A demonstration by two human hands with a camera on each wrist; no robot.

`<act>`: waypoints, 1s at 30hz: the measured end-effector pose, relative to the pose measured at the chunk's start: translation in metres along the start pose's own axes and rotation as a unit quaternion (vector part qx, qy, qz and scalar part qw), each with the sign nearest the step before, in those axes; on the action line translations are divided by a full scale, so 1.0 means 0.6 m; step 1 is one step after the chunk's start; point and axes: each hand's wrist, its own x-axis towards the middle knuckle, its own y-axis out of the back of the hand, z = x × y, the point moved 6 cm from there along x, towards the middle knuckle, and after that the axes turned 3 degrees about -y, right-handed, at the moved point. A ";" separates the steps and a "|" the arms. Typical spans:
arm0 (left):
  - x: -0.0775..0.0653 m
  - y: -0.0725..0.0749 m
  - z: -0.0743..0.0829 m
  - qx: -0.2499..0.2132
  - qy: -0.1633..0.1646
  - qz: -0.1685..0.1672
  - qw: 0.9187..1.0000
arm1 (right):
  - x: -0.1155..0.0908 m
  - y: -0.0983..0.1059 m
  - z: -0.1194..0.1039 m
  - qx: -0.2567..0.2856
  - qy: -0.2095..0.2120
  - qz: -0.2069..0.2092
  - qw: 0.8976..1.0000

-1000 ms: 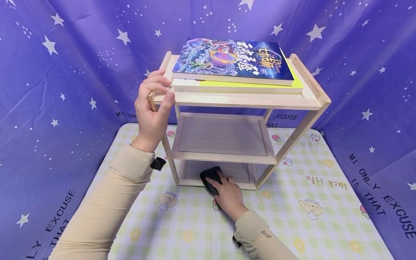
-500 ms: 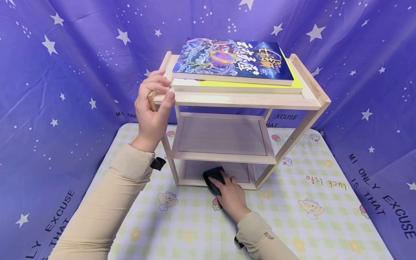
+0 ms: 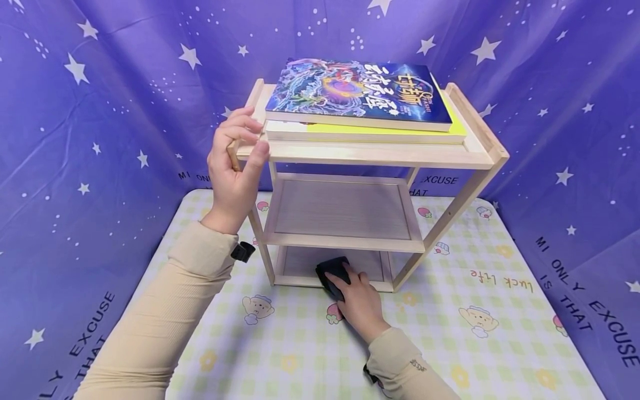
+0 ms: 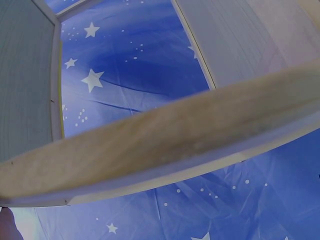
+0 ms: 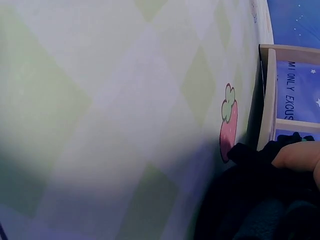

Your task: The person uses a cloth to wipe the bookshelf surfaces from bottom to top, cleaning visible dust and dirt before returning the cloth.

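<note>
A three-tier wooden shelf rack [image 3: 345,241] stands upright on the table in the head view. My left hand [image 3: 234,161] grips its top left corner, thumb on the front edge and fingers over the side rail. Down at the bottom tier, my right hand [image 3: 361,303] holds a folded black cloth [image 3: 332,273] against the front lip and shelf board. The right wrist view shows the dark cloth [image 5: 260,200] bunched under a finger [image 5: 297,156]. In the left wrist view a wooden rail [image 4: 165,132] crosses close in front, and most of the left hand is out of sight.
Two books lie stacked on the top tier: a blue illustrated book [image 3: 350,94] over a yellow and white one [image 3: 370,133]. A checked tablecloth [image 3: 280,344] covers the table. Purple star-patterned curtain [image 3: 125,66] surrounds it at the back and sides.
My right hand and the black cloth have slid a little to the right along the bottom tier's front. The left hand, rack and books stay where they were.
</note>
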 end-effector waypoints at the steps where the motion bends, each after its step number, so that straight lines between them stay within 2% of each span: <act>1: 0.000 0.000 0.000 0.000 0.000 0.000 1.000 | 0.000 0.001 0.001 0.001 -0.001 0.001 1.000; 30: -0.001 0.000 0.001 0.002 -0.005 0.000 1.000 | -0.015 0.013 0.036 0.014 -0.026 0.012 0.999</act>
